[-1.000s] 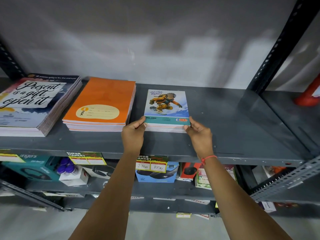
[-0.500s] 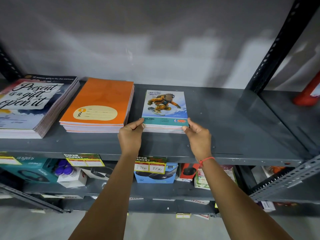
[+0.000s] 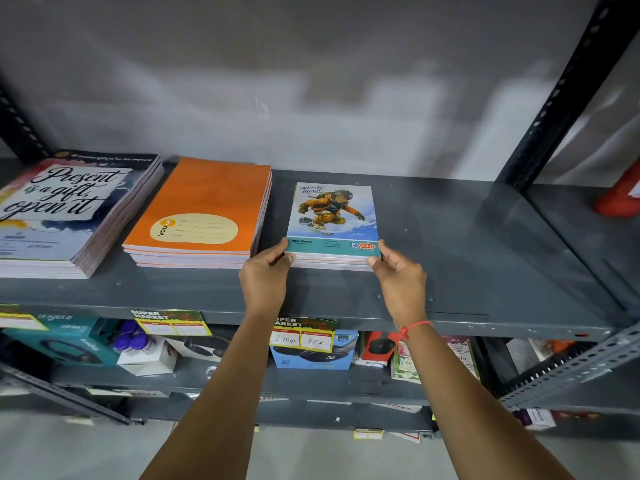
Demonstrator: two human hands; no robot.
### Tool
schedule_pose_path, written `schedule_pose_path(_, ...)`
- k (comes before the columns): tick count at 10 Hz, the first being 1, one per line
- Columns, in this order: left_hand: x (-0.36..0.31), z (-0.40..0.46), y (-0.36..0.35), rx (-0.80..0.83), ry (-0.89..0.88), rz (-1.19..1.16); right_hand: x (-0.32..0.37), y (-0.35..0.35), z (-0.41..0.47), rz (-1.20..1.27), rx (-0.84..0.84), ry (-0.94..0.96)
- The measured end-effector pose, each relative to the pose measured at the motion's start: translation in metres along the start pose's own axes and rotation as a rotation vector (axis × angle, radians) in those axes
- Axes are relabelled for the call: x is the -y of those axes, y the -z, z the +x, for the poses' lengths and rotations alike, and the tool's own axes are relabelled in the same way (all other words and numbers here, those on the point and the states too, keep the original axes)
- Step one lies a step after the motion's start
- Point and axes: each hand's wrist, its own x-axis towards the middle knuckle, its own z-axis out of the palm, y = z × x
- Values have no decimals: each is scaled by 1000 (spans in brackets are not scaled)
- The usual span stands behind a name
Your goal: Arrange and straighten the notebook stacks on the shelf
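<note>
between the pinching fingers (image 3: 372, 260) of both hands, the small notebook stack (image 3: 333, 230) could fan out if squeezed unevenly.

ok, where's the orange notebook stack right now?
Head view, left of centre on the grey shelf: the orange notebook stack lies between the quote-cover stack and the snowboarder stack.

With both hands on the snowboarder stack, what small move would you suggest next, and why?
Probably slide the snowboarder stack a little left, toward the orange stack. The left hand and right hand pinch its front corners, a strip of bare shelf separates it from the orange stack, and its lower books stick out slightly in front, so squaring them would help too.
</note>
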Motion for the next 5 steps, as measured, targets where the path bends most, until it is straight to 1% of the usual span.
schedule_pose_path(2, 0, 0, 0, -2, -13, 4, -3, -2, 2, 20, -28, -13)
schedule_pose_path(3, -3, 0, 2, 39, -46, 28, 3, 0, 0, 7, -17, 3)
schedule_pose_path(4, -2, -4, 8, 63, -137, 121, 4, 3, -9, -55, -17, 27)
schedule_pose_path(5, -3, -23, 24, 105, -149, 306, 8, 7, -33, -167, -79, -36)
